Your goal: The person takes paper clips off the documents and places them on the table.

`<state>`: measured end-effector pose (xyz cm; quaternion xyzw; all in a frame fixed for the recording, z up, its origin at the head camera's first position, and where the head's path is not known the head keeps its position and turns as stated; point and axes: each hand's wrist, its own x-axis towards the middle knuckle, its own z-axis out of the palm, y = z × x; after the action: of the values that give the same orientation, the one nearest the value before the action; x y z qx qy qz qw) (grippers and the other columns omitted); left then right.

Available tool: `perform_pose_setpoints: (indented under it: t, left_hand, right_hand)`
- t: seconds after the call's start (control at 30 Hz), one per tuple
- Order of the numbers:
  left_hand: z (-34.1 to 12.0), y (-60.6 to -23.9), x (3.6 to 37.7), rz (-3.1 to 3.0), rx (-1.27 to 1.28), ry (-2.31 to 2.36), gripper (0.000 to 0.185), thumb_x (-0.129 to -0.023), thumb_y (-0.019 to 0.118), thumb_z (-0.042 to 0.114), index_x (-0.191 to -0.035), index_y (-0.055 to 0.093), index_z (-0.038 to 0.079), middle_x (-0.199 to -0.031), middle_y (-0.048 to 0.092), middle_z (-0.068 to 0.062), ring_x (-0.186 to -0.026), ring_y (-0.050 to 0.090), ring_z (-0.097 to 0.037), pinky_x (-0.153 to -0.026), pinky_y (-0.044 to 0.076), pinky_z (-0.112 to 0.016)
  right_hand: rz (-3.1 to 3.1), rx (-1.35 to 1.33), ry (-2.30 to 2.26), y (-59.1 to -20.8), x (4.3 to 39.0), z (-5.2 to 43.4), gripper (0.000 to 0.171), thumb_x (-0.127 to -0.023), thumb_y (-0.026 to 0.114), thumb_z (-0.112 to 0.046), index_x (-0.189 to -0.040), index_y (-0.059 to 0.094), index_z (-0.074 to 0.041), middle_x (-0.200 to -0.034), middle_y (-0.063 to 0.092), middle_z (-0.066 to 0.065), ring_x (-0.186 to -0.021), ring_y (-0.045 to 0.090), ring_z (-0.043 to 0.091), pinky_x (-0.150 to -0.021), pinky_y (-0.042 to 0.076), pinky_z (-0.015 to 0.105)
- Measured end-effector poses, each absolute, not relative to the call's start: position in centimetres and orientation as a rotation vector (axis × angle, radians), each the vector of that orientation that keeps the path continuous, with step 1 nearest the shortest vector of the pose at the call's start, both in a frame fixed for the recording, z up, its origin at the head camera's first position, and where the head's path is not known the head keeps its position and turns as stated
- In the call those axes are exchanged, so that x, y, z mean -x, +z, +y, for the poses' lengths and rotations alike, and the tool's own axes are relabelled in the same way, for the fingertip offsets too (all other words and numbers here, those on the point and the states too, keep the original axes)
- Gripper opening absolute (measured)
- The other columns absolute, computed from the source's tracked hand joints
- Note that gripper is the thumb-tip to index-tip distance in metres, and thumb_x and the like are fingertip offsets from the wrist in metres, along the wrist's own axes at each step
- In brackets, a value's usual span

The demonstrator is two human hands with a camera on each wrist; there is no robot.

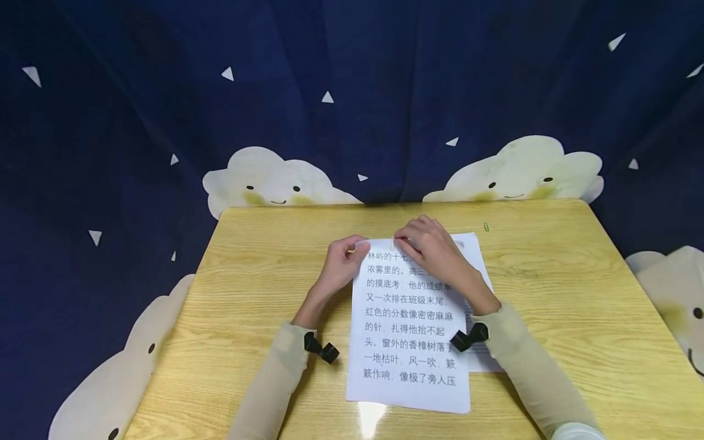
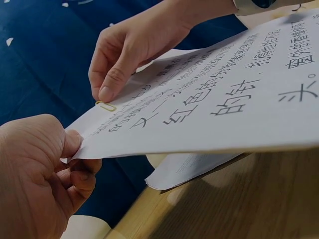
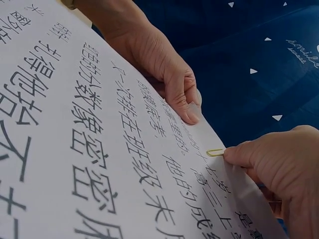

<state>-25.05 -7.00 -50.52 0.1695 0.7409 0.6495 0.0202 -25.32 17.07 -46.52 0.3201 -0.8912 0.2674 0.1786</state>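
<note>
A printed sheet of paper point(image 1: 409, 394), covered in large Chinese characters, is lifted off the table at its top end. My left hand point(image 1: 341, 263) pinches its upper left corner, thumb on the printed face and fingers behind. At the middle of the top edge, a yellow paper clip point(image 3: 215, 153) sits over the paper, its looped end showing on the front. My right hand point(image 1: 434, 250) pinches the clip's outer end between thumb and fingers; that end is hidden by the thumb. In the left wrist view the clip point(image 2: 106, 106) shows just under the right thumb.
A second printed sheet point(image 1: 473, 244) lies on the wooden table point(image 1: 264, 275), partly under the first one. Near the table's far edge lies a green paper clip point(image 1: 486, 227). Behind the table hangs a dark blue curtain point(image 1: 385, 122) with clouds and white triangles.
</note>
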Motion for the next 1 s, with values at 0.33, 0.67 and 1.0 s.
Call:
perform_pose_setpoints:
  t: [0.33, 0.67, 1.0]
  left_hand:
    - [-6.98, -50.43, 24.97, 2.288, -0.54, 2.012, 0.021, -0.107, 0.059, 0.01, -0.112, 0.074, -0.005, -0.093, 0.072, -0.02, -0.058, 0.071, -0.018, -0.051, 0.058, -0.032]
    - [-6.85, -50.36, 25.04, 2.288, -0.554, 1.997, 0.021, -0.107, 0.059, 0.01, -0.112, 0.074, -0.003, -0.095, 0.072, -0.019, -0.061, 0.072, -0.019, -0.052, 0.058, -0.03]
    - [-6.91, -50.3, 24.85, 2.303, -0.54, 1.995, 0.02, -0.107, 0.059, 0.008, -0.112, 0.074, -0.004, -0.094, 0.072, -0.019, -0.061, 0.072, -0.018, -0.053, 0.059, -0.032]
  right_hand:
    - [-2.508, -0.908, 0.807, -46.58, 25.18, 17.07, 0.013, -0.102, 0.069, -0.019, -0.104, 0.077, -0.009, -0.101, 0.074, 0.006, -0.098, 0.059, 0.025, -0.093, 0.045, 0.045]
    - [-2.504, -0.897, 0.869, -46.49, 25.18, 17.31, 0.011, -0.102, 0.07, -0.017, -0.105, 0.077, -0.009, -0.102, 0.074, 0.004, -0.1, 0.06, 0.023, -0.094, 0.045, 0.044]
    - [-2.535, -0.901, 0.896, -46.51, 25.19, 17.17, 0.01, -0.102, 0.069, -0.017, -0.103, 0.076, -0.01, -0.103, 0.074, 0.003, -0.099, 0.059, 0.021, -0.093, 0.047, 0.043]
